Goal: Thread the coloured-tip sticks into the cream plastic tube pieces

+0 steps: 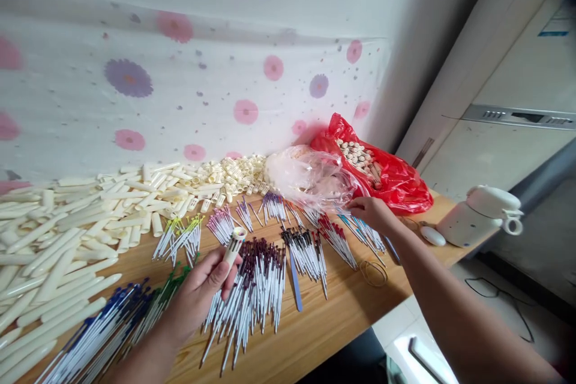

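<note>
In my left hand [211, 279] is a cream slotted multicolour pen barrel [233, 247], held upright, with coloured tips showing in its top. My right hand [369, 214] reaches to the edge of a clear plastic bag [310, 177], above light-blue-tipped pen refills [362, 231]. Its fingers are pinched together; what they hold, if anything, is hidden. Close to my left hand lies a large pile of purple-tipped refills [256, 276]. Black-tipped refills [308, 252] and red-tipped refills [337, 240] are spread between my hands.
Cream pen tubes [67, 222] and small slotted pieces [229, 177] are heaped left and back. Blue-tipped refills [99, 330] lie front left. Small pale parts fill a red bag [400, 183]. A white bottle [479, 219] stands right, near rubber bands [374, 274] and the table edge.
</note>
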The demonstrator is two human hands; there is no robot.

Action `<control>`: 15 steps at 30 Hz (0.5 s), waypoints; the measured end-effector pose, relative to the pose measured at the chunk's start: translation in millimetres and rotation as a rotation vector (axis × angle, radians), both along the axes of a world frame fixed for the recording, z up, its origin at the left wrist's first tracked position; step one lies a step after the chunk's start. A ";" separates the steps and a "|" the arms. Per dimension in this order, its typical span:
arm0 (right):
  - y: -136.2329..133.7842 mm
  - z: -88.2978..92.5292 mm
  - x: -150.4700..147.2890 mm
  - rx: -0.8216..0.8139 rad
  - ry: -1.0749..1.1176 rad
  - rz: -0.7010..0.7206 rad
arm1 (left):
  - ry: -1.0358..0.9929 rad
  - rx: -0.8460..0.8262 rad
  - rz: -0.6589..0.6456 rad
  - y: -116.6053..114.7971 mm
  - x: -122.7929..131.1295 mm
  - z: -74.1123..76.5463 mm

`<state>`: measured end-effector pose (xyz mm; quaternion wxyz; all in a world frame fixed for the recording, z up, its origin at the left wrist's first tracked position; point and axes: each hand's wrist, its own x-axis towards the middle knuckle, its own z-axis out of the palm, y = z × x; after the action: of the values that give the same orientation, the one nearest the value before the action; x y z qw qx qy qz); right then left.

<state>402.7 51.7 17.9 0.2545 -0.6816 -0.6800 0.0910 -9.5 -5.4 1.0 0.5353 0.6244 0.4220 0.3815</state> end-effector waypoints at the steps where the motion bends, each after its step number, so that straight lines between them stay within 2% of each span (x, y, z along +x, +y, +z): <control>1: 3.2 -2.4 -10.1 -0.011 -0.012 0.042 | 0.009 -0.001 -0.002 -0.2 0.4 0.6; 4: 14.2 -4.1 -49.9 -0.029 -0.062 0.180 | 0.020 0.001 -0.013 -0.8 2.2 2.1; 9: 49.3 7.0 -132.2 -0.032 -0.174 0.468 | -0.030 -0.013 -0.042 -1.0 5.8 1.5; 11: 72.0 9.6 -162.2 -0.018 -0.246 0.519 | -0.044 -0.028 -0.045 -0.6 6.7 1.1; 15: 120.7 6.3 -205.0 -0.045 -0.461 0.521 | -0.059 -0.022 -0.013 1.3 5.6 0.9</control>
<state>197.7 172.4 24.1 0.0473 -0.4932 -0.8686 0.0114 -3.9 -4.1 1.9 0.5570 0.6096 0.4058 0.3916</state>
